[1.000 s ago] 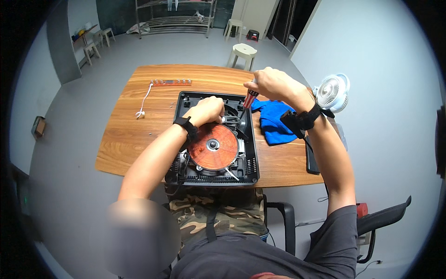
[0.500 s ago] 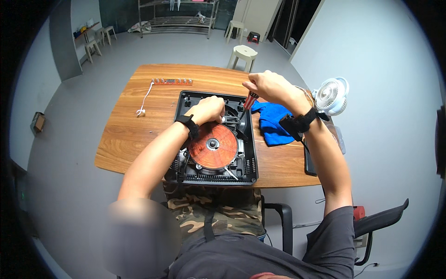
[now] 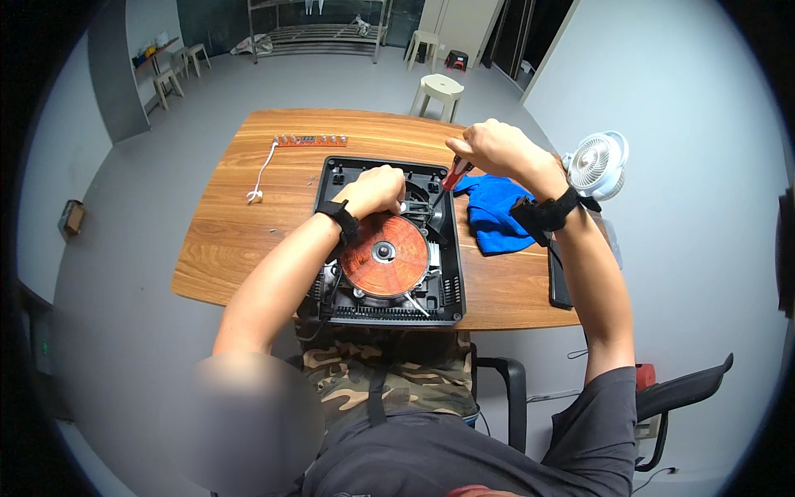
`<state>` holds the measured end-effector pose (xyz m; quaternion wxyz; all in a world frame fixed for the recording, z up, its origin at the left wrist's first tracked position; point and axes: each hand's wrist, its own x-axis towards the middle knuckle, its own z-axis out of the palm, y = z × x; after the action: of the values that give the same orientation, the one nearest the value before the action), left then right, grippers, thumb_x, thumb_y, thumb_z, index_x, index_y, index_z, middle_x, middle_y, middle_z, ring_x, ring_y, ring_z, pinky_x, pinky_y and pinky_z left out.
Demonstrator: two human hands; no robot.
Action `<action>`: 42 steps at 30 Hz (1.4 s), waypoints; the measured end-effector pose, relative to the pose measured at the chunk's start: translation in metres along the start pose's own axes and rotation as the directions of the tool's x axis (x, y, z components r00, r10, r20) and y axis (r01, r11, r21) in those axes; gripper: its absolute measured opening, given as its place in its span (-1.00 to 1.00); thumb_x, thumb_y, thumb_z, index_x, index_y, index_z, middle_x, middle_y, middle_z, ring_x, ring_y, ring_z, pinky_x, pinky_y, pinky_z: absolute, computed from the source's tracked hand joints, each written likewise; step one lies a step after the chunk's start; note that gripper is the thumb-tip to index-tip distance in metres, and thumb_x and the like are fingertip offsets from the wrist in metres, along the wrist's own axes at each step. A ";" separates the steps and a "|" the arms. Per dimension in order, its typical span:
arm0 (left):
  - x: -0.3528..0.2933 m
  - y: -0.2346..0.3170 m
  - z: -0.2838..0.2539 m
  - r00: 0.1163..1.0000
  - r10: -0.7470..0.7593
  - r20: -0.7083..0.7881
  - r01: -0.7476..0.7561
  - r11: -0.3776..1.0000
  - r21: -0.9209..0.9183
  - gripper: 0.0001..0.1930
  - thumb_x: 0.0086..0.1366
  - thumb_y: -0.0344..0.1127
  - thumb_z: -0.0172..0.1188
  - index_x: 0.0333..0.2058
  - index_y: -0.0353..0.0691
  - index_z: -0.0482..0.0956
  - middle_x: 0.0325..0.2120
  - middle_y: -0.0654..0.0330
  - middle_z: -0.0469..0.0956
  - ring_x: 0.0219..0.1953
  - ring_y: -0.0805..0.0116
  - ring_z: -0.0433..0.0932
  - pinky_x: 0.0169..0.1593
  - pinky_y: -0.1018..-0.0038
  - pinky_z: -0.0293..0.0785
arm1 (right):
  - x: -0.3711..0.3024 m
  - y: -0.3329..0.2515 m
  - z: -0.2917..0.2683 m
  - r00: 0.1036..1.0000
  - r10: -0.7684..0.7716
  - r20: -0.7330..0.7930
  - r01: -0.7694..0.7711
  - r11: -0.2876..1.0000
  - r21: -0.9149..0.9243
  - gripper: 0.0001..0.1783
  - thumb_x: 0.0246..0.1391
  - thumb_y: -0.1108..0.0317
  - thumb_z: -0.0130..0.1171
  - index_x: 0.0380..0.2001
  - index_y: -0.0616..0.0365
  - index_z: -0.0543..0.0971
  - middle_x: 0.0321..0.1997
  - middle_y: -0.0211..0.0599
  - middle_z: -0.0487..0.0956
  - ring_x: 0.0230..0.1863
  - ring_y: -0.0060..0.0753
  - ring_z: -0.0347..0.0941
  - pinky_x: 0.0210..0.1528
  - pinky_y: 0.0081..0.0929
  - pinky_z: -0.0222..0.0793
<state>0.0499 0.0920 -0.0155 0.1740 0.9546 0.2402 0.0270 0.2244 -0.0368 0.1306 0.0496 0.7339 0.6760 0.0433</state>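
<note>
An opened induction cooker, a black tray-like housing [image 3: 457, 286], lies on the table in front of me with a round copper coil [image 3: 364, 263] inside. My right hand [image 3: 497, 147] is closed on top of a red-handled screwdriver [image 3: 455, 176]. The screwdriver tilts, its shaft pointing down to the parts in the housing's far right area. My left hand [image 3: 379, 190] is closed over the far part of the housing, just beyond the coil, beside the black fan [image 3: 414, 195]. Its fingertips are mostly hidden, so what they grip cannot be made out.
A blue cloth [image 3: 497, 224] lies right of the housing, near a small white fan [image 3: 595, 167]. An orange circuit strip [image 3: 310, 141] with a white cable sits at the far left of the wooden table [image 3: 224, 224]. A black flat object [image 3: 561, 282] lies at the right edge.
The screwdriver's handle has turned in my right hand, showing a different side. My left hand stays at the same place on the cooker. The whole view has shifted slightly.
</note>
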 end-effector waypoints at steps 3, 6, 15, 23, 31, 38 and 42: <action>-0.003 0.001 -0.002 1.000 -0.017 0.004 0.017 1.000 -0.013 -0.70 -0.06 -0.27 0.53 -0.30 -0.20 0.76 -0.30 0.05 0.72 -0.16 0.09 0.69 -0.05 0.27 0.60 | 0.000 -0.008 -0.004 0.999 0.036 0.021 -0.036 0.999 -0.017 -0.46 0.33 -0.12 -0.05 -0.13 0.21 0.56 -0.27 0.10 0.67 -0.17 0.19 0.61 -0.08 -0.10 0.53; -0.003 0.001 -0.002 1.000 -0.006 -0.002 0.006 1.000 -0.014 -0.70 -0.06 -0.28 0.53 -0.29 -0.19 0.76 -0.30 0.04 0.72 -0.17 0.08 0.69 -0.05 0.27 0.60 | -0.009 -0.007 -0.005 0.997 -0.060 -0.047 0.064 0.994 0.093 -0.62 0.32 0.07 0.05 -0.12 0.20 0.49 -0.18 0.09 0.63 -0.12 0.16 0.58 -0.05 -0.15 0.50; 0.000 0.000 -0.001 1.000 0.002 0.010 -0.002 1.000 0.003 -0.70 -0.06 -0.24 0.53 -0.29 -0.16 0.77 -0.31 0.05 0.73 -0.18 0.10 0.70 -0.06 0.28 0.60 | 0.004 0.000 0.014 0.985 -0.135 -0.103 0.146 0.983 0.109 -0.67 0.35 0.11 0.05 -0.23 0.19 0.53 -0.32 0.08 0.62 -0.18 0.17 0.59 -0.11 -0.07 0.50; 0.001 -0.003 0.002 1.000 0.025 -0.015 -0.025 0.999 0.021 -0.70 -0.07 -0.25 0.53 -0.31 -0.17 0.77 -0.32 0.07 0.73 -0.20 0.12 0.71 -0.07 0.29 0.61 | -0.010 -0.004 0.001 0.992 -0.086 -0.097 0.094 0.991 0.090 -0.60 0.22 0.08 0.15 -0.14 0.23 0.50 -0.18 0.09 0.61 -0.08 0.22 0.56 -0.01 -0.04 0.49; 0.002 -0.002 0.003 1.000 -0.002 -0.002 0.002 1.000 -0.005 -0.70 -0.07 -0.25 0.52 -0.32 -0.20 0.77 -0.33 0.03 0.72 -0.21 0.08 0.71 -0.08 0.27 0.61 | 0.007 0.003 0.019 0.980 -0.122 -0.158 0.141 0.984 0.109 -0.68 0.28 0.10 0.15 -0.24 0.18 0.53 -0.32 0.03 0.63 -0.20 0.20 0.59 -0.15 -0.01 0.49; 0.002 -0.006 0.004 1.000 -0.001 -0.012 0.001 1.000 -0.003 -0.70 -0.06 -0.26 0.52 -0.31 -0.20 0.76 -0.32 0.05 0.73 -0.19 0.10 0.70 -0.07 0.29 0.60 | 0.000 -0.003 0.016 0.987 -0.012 -0.159 0.014 1.000 0.016 -0.62 0.28 0.05 0.10 -0.17 0.19 0.52 -0.27 0.06 0.63 -0.20 0.19 0.60 -0.11 -0.02 0.52; 0.000 -0.004 0.002 1.000 -0.008 -0.002 0.008 1.000 -0.012 -0.71 -0.06 -0.27 0.53 -0.31 -0.20 0.76 -0.32 0.06 0.73 -0.17 0.09 0.70 -0.06 0.29 0.60 | -0.017 0.000 -0.003 0.985 -0.158 -0.064 0.163 0.983 0.082 -0.61 0.19 0.12 0.18 -0.06 0.15 0.46 -0.11 -0.01 0.56 -0.09 0.15 0.57 -0.03 -0.07 0.51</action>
<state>0.0486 0.0949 -0.0191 0.1796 0.9526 0.2440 0.0285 0.2222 -0.0534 0.1335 0.0015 0.6768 0.7355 0.0307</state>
